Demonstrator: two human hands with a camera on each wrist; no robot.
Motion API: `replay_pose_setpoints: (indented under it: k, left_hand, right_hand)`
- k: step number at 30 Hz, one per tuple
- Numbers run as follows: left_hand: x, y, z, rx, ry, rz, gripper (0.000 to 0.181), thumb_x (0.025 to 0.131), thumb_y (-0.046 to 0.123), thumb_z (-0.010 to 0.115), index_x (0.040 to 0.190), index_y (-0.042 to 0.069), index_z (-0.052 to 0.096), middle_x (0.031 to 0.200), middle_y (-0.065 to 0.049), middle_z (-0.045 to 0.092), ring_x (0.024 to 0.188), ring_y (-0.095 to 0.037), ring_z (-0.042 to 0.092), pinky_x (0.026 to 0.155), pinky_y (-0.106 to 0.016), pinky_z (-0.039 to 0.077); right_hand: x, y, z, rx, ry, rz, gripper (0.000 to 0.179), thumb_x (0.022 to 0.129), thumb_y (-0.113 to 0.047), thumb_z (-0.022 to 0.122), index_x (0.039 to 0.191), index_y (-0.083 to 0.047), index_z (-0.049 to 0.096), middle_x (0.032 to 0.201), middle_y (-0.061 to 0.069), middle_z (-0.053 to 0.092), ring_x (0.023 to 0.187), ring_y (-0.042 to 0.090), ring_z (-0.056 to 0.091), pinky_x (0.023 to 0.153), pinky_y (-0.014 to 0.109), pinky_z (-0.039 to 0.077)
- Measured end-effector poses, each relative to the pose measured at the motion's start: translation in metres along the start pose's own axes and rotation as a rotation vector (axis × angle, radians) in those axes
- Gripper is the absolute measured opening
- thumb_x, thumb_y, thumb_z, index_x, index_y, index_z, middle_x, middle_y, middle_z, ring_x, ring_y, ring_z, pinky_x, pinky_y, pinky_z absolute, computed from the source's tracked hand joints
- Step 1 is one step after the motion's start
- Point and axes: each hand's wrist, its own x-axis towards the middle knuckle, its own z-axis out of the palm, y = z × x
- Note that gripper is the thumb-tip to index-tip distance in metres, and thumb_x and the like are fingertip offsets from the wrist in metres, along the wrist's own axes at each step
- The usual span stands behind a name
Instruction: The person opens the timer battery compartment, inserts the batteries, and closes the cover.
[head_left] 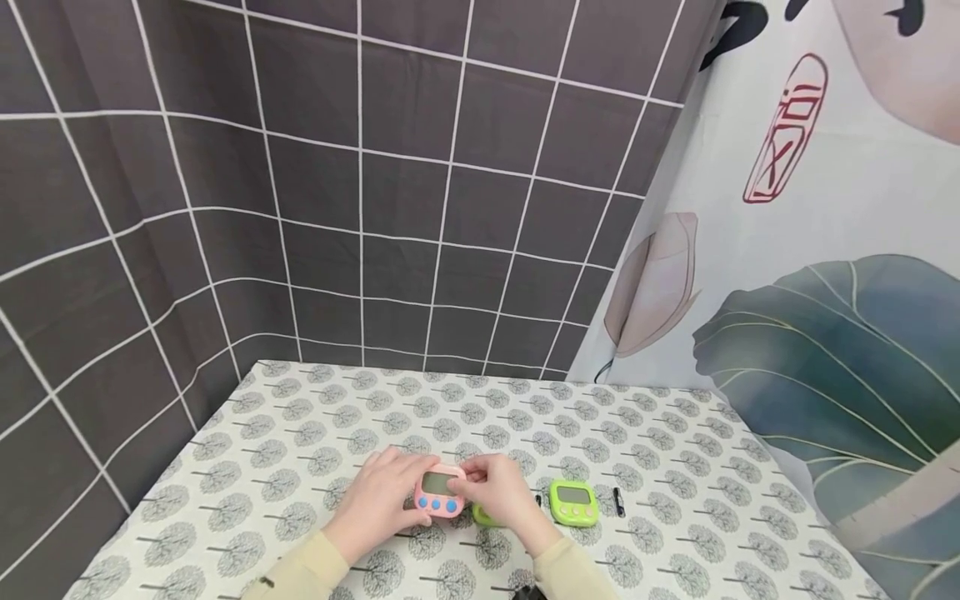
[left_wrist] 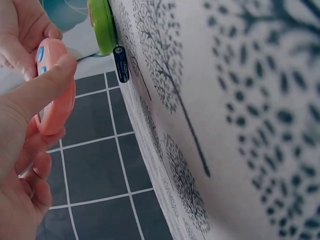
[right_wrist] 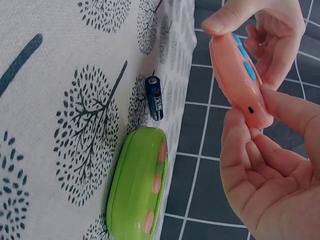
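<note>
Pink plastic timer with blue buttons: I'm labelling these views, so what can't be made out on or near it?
Head: pink timer, right edge partly behind right hand.
Head: rightmost dark cylindrical battery, markings too small.
Right wrist: green rounded plastic timer, lower end cut off by bottom edge.

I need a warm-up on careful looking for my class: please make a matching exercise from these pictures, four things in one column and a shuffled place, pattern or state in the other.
Things
1. Pink timer
2. Rightmost green timer in the head view
3. Tablecloth
4. Dark backdrop

Descriptions
A. Screen up, beside a battery
B. Crossed by white lines
C. Held by left hand and right hand
D. Printed with trees

Pairs: 1-C, 2-A, 3-D, 4-B
</note>
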Motion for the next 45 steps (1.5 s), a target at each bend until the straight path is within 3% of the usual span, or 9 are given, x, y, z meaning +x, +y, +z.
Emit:
replay_pose_setpoints:
  k: [13,15,18,21,23,29,34,40,45]
  left_hand:
    - [-0.004,0.001,-0.001,0.010,0.026,0.024,0.080,0.059,0.059,0.076,0.126,0.019,0.060,0.108,0.006,0.067,0.092,-0.010,0.049,0.085,-0.035,0.041]
    - [-0.003,0.004,-0.001,-0.063,0.002,-0.045,0.078,0.062,0.062,0.073,0.126,0.020,0.060,0.109,0.007,0.067,0.091,-0.009,0.049,0.082,-0.034,0.042]
    - [0.001,0.008,-0.003,-0.292,-0.049,-0.233,0.070,0.070,0.062,0.069,0.125,0.020,0.061,0.095,0.007,0.068,0.075,-0.006,0.048,0.068,-0.026,0.043]
    - [0.007,0.010,-0.006,-0.508,-0.047,-0.413,0.061,0.078,0.058,0.066,0.121,0.015,0.065,0.087,0.007,0.067,0.060,-0.005,0.043,0.052,-0.021,0.038]
    - [0.010,0.009,-0.006,-0.576,-0.044,-0.456,0.054,0.081,0.052,0.067,0.117,0.012,0.067,0.079,0.006,0.064,0.056,-0.005,0.042,0.048,-0.021,0.037]
    - [0.009,0.009,-0.004,-0.566,-0.057,-0.477,0.041,0.084,0.050,0.065,0.106,0.016,0.071,0.087,0.007,0.067,0.071,-0.008,0.053,0.063,-0.026,0.045]
    - [0.007,0.008,0.000,-0.556,-0.059,-0.547,0.037,0.086,0.052,0.061,0.098,0.018,0.071,0.094,0.005,0.069,0.083,-0.009,0.059,0.076,-0.035,0.050]
    - [0.006,0.008,0.001,-0.569,-0.058,-0.568,0.036,0.086,0.054,0.060,0.090,0.019,0.069,0.081,0.010,0.067,0.077,-0.008,0.059,0.074,-0.035,0.050]
    - [0.005,0.009,0.000,-0.571,-0.051,-0.561,0.036,0.083,0.053,0.064,0.086,0.018,0.068,0.079,0.008,0.066,0.075,-0.007,0.059,0.073,-0.033,0.051]
  right_hand:
    - [-0.001,0.009,-0.002,0.141,-0.043,0.054,0.029,0.081,-0.021,0.074,0.095,0.004,0.068,0.074,0.002,0.065,0.062,0.014,0.059,0.055,0.030,0.054]
    - [-0.002,0.008,-0.002,0.143,-0.033,0.050,0.029,0.080,-0.020,0.074,0.095,0.004,0.068,0.074,0.002,0.064,0.062,0.012,0.058,0.055,0.028,0.054]
    - [-0.003,0.007,-0.002,0.139,-0.015,0.029,0.028,0.080,-0.020,0.073,0.094,0.004,0.068,0.074,0.002,0.065,0.063,0.011,0.058,0.055,0.024,0.052]
    - [-0.003,0.006,-0.001,0.131,0.003,0.001,0.028,0.080,-0.020,0.073,0.094,0.004,0.068,0.074,0.002,0.065,0.065,0.009,0.058,0.057,0.020,0.051]
    - [-0.003,0.006,-0.001,0.131,0.013,-0.011,0.027,0.080,-0.020,0.073,0.093,0.003,0.068,0.074,0.001,0.065,0.065,0.009,0.058,0.058,0.020,0.051]
    - [-0.005,0.005,0.001,0.116,0.049,-0.030,0.025,0.079,-0.017,0.074,0.093,0.002,0.068,0.076,0.001,0.066,0.066,0.006,0.057,0.059,0.018,0.051]
    - [-0.006,0.003,0.003,0.108,0.101,-0.064,0.022,0.077,-0.016,0.075,0.089,0.001,0.067,0.074,0.000,0.063,0.065,0.004,0.055,0.059,0.017,0.051]
    - [-0.008,0.003,0.007,0.113,0.132,-0.081,0.020,0.076,-0.016,0.076,0.086,-0.002,0.066,0.072,-0.002,0.060,0.063,0.003,0.053,0.058,0.017,0.050]
    - [-0.009,0.006,0.010,0.087,0.141,-0.146,0.018,0.077,-0.015,0.076,0.086,-0.003,0.066,0.071,-0.003,0.059,0.061,0.001,0.051,0.056,0.017,0.049]
